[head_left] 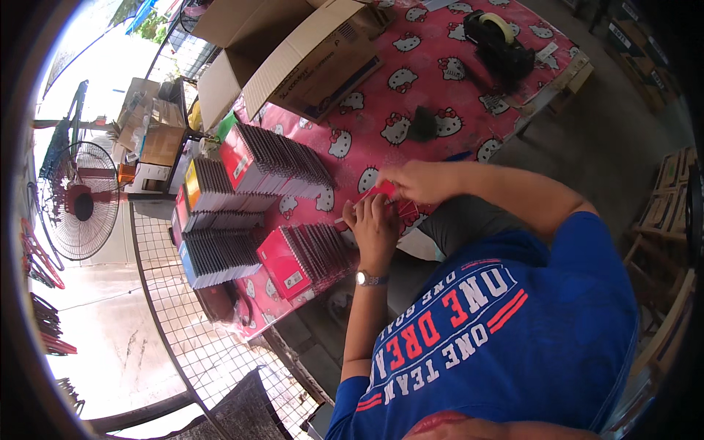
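At the near edge of the table, both my hands are on a flat red item with a pale edge point(383, 192), mostly hidden under my fingers. My left hand point(375, 224), with a watch point(362, 278) on its wrist, has its fingers curled over the item's near side. The fingers of my right hand point(419, 182) are closed at its far right side. Left of my hands stands a stack of red spiral notebooks point(282, 260). Behind it are further stacks: red notebooks point(238, 158), yellow-covered ones point(198, 183) and blue-covered ones point(202, 257).
A pink patterned cloth point(352, 139) covers the table. An open cardboard box point(323, 73) stands at the back, and a black tape dispenser point(502, 48) at the far right. A dark green piece point(423, 125) and a blue pen-like thing point(458, 156) lie near my right hand. A fan point(82, 205) is left.
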A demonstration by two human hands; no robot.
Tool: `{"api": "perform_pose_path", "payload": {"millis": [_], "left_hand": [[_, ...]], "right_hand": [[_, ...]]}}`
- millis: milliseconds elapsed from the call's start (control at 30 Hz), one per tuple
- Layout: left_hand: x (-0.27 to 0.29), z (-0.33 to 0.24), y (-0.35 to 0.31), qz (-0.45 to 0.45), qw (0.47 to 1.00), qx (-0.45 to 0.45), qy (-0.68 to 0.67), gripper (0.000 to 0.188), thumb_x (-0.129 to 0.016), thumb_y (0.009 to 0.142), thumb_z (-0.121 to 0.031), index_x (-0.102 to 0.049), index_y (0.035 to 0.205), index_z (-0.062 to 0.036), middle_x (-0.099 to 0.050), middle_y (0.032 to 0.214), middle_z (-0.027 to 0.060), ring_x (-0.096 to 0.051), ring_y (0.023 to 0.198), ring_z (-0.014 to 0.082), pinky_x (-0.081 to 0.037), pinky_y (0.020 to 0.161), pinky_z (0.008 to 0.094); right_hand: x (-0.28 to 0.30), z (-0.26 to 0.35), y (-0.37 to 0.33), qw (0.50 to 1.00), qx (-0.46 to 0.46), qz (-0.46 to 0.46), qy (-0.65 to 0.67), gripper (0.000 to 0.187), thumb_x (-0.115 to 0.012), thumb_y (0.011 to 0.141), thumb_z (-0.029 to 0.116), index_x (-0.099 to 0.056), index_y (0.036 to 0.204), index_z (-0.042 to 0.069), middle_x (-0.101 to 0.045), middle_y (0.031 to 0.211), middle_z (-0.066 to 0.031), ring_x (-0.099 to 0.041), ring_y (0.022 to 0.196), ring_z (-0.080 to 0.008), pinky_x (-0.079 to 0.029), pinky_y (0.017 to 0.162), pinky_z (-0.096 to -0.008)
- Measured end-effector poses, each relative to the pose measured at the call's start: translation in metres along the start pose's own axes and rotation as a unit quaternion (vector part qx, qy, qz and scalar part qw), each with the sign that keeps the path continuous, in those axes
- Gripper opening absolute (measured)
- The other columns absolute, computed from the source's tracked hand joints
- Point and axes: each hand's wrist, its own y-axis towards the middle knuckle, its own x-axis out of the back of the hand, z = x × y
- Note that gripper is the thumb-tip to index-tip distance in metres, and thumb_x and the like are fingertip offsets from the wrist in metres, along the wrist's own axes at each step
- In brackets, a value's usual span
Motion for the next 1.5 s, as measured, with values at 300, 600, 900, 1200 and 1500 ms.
{"api": "perform_pose_path", "payload": {"millis": [300,600,900,1200,1500], "left_hand": [[0.002,0.006,0.0,-0.057,0.995,0.011,-0.079,0.032,-0.07,0.079,-0.014,-0.059,0.108,-0.01,-0.06,0.106,0.0105,-0.052,0.109,0.0334,-0.036,0.101,0.0493],[-0.006,0.009,-0.002,-0.052,0.995,0.045,-0.073,0.036,-0.077,0.067,-0.01,-0.063,0.1,-0.0094,-0.058,0.103,0.0101,-0.05,0.103,0.0334,-0.039,0.092,0.0468],[0.0,0.03,-0.004,-0.084,0.984,0.085,-0.129,0.039,-0.078,0.066,-0.008,-0.06,0.101,-0.0077,-0.056,0.104,0.0126,-0.051,0.102,0.0342,-0.042,0.09,0.0455],[0.004,0.035,-0.008,-0.044,0.949,0.19,-0.246,0.035,-0.076,0.068,-0.004,-0.06,0.098,-0.0044,-0.055,0.099,0.0121,-0.056,0.093,0.0289,-0.048,0.076,0.0376],[0.003,0.038,-0.004,-0.044,0.953,0.171,-0.247,0.034,-0.076,0.072,-0.006,-0.058,0.101,-0.0045,-0.055,0.096,0.0128,-0.058,0.085,0.0277,-0.049,0.066,0.0342]], "right_hand": [[0.059,-0.11,0.028,0.93,-0.117,-0.024,-0.347,0.051,-0.075,0.077,0.026,-0.058,0.122,0.007,-0.053,0.131,-0.0163,-0.05,0.122,-0.0321,-0.041,0.101,-0.0391],[0.044,-0.027,0.028,0.984,-0.033,0.171,-0.024,0.043,-0.074,0.072,0.018,-0.07,0.113,0.009,-0.041,0.145,-0.0167,-0.051,0.123,-0.0253,-0.044,0.098,-0.0352],[0.036,-0.015,0.039,0.896,0.069,0.218,0.381,0.041,-0.068,0.069,0.016,-0.072,0.109,0.009,-0.045,0.14,-0.0161,-0.053,0.12,-0.0238,-0.047,0.094,-0.0345],[0.027,-0.03,0.07,0.977,-0.029,0.212,-0.007,0.048,-0.075,0.07,0.017,-0.069,0.116,0.006,-0.051,0.132,-0.0134,-0.05,0.122,-0.0231,-0.041,0.101,-0.0347],[0.026,-0.015,0.064,0.878,0.119,0.224,0.406,0.047,-0.076,0.068,0.017,-0.07,0.113,0.006,-0.052,0.131,-0.0086,-0.05,0.119,-0.0208,-0.042,0.098,-0.034]]}}
